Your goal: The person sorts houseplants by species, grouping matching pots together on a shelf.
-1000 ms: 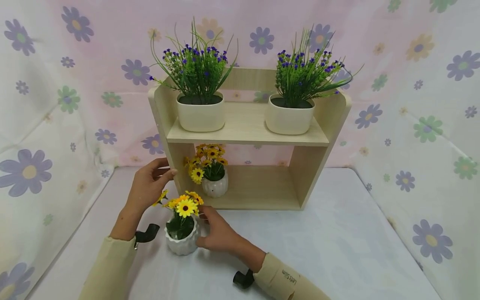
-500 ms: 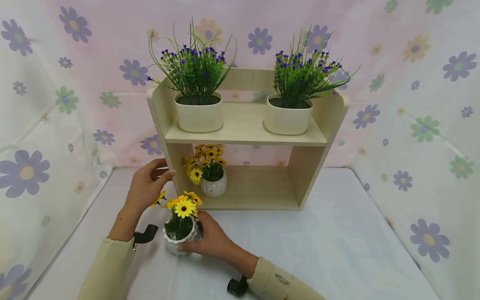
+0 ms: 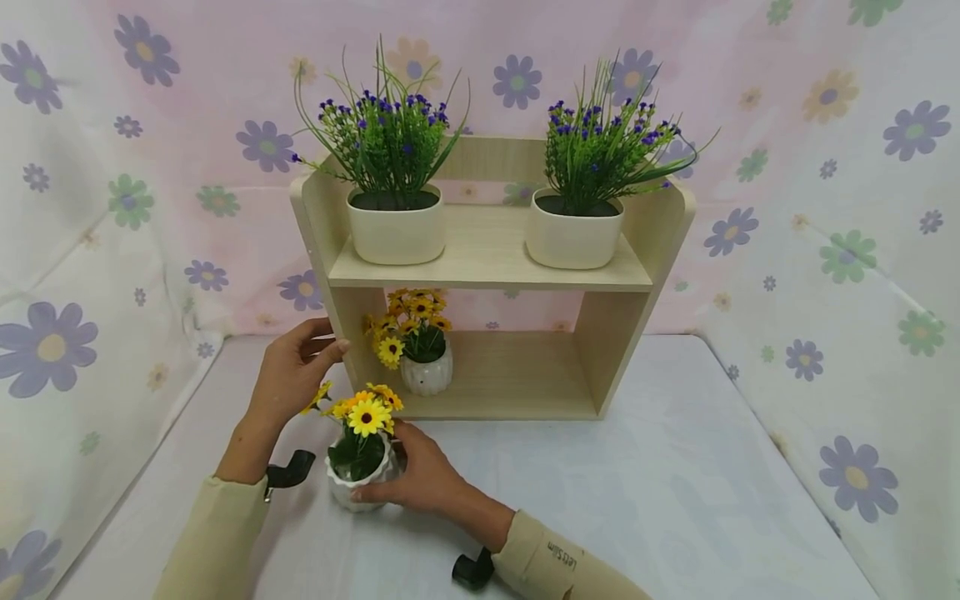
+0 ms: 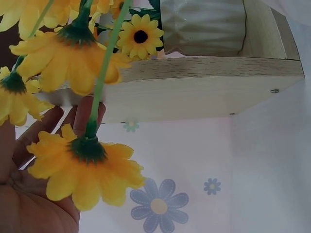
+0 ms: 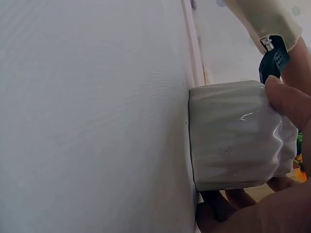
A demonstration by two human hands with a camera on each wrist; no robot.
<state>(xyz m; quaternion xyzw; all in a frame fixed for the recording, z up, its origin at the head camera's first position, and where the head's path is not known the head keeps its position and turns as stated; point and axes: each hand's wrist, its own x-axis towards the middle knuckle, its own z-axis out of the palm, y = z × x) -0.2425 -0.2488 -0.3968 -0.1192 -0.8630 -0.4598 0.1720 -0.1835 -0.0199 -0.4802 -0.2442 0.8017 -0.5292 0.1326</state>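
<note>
A small white fluted flowerpot (image 3: 342, 492) with yellow artificial daisies (image 3: 366, 417) stands on the table in front of the shelf. My right hand (image 3: 427, 471) grips it from the right, thumb across the near side and fingers round the far side. In the right wrist view, the white pot (image 5: 233, 136) has its base against the tabletop. My left hand (image 3: 291, 375) touches the left side panel of the wooden shelf (image 3: 472, 287). In the left wrist view, the fingers of that hand (image 4: 43, 194) reach the panel, partly hidden by yellow daisies (image 4: 92, 170).
A similar pot of yellow daisies (image 3: 427, 371) stands on the lower shelf at the left. Two cream planters of purple flowers, a left one (image 3: 397, 233) and a right one (image 3: 574, 237), stand on the upper board. Flower-patterned cloth (image 3: 795, 167) surrounds the white table (image 3: 675, 500).
My right hand has moved left onto the white pot, its thumb now across the near side. The left hand keeps its place by the shelf panel. The view shifts slightly.
</note>
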